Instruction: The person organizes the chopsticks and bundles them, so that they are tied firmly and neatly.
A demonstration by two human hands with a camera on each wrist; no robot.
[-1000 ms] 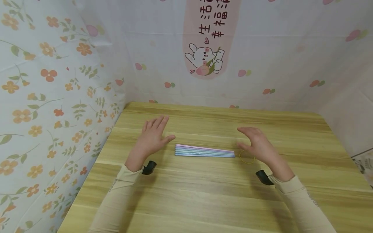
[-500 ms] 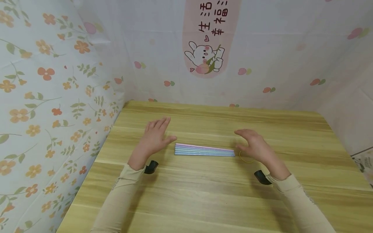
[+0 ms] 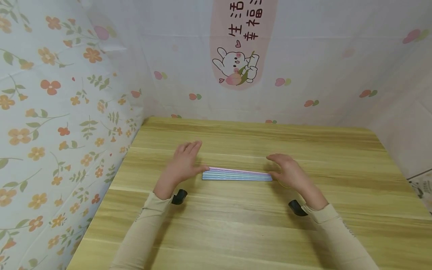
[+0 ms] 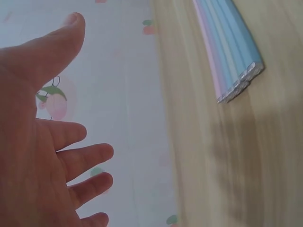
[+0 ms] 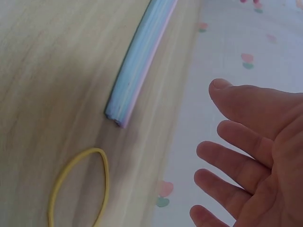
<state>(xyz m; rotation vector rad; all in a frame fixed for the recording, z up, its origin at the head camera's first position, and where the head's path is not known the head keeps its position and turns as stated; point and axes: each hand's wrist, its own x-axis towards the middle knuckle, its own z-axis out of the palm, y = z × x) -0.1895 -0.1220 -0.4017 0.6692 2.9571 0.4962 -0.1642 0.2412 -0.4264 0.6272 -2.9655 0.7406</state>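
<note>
Several slim pastel sticks (image 3: 236,174), pink through purple to pale blue, lie side by side on the wooden table, fanned slightly wider at their left end. In the left wrist view, the sticks (image 4: 232,52) show silvery ends. My left hand (image 3: 182,165) hovers at that left end, fingers spread and holding nothing, its thumb overlapping the sticks in the head view. At the narrower right end, my right hand (image 3: 291,171) is likewise spread with nothing held. A yellow rubber band (image 5: 106,175) lies just past that end, mostly hidden by my right hand in the head view.
The wooden table (image 3: 229,225) extends around the sticks. A white printed curtain (image 3: 175,48) hangs behind its far edge, and a floral curtain (image 3: 67,112) stands along the left side. Black wrist mounts (image 3: 179,197) jut from both sleeves.
Both hands have moved inward and lower, closer to the two ends of the sticks. The sticks have stayed in place, while the rubber band has become more covered by the right hand.
</note>
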